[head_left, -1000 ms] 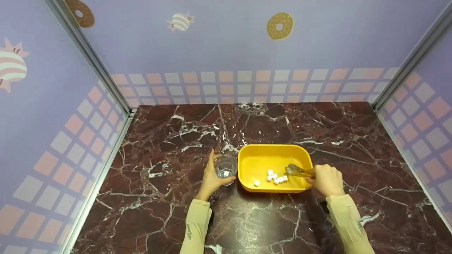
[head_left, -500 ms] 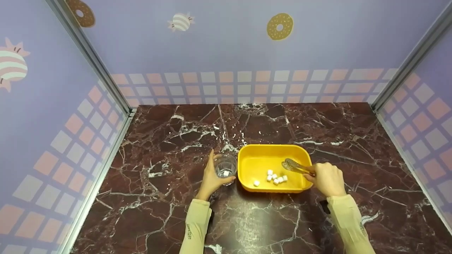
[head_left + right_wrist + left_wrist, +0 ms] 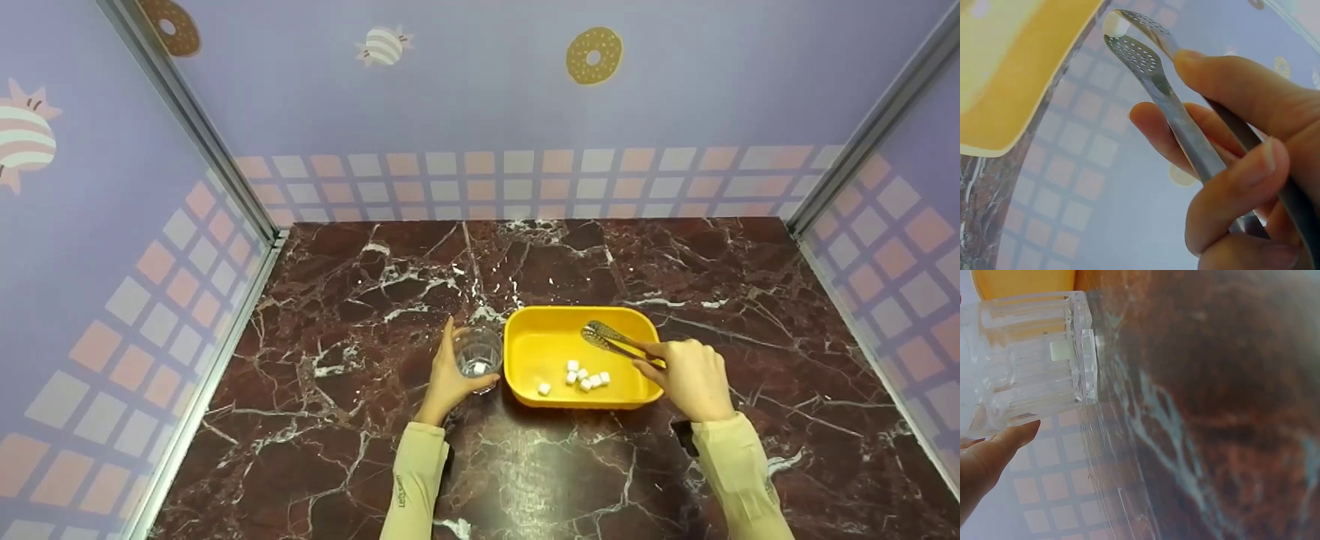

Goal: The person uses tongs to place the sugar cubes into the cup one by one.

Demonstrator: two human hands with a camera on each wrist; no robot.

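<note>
Curls thumb and fingers of the left hand (image 3: 448,379) round a clear glass (image 3: 478,347), near the centre of the head view. Lays the thumb across the glass's lower side in the frame, with the other fingers spread up its left side. Runs the left sleeve (image 3: 416,480) nearly straight down to the bottom edge. Shows one white cube (image 3: 479,368) inside the glass, at its bottom.

Just right of the glass, shows a yellow tray (image 3: 536,341), with a lone cube (image 3: 544,388) at its lower left and a close group of cubes (image 3: 585,385) at its lower middle.

Grasps metal tongs (image 3: 1185,133) in the right hand (image 3: 696,379), with a gripped cube (image 3: 1116,24) between the tips, at the upper left of the right wrist view; too small to make out from the head. Seems to be at the carrying step, cube caught but not yet put down. Probably calls for an even squeeze and, for any shift leftward, clearance over the rims of tray and glass.

Aims the tongs up and left over the tray's upper right part. Slants the right sleeve (image 3: 739,476) up from the lower right.
</note>
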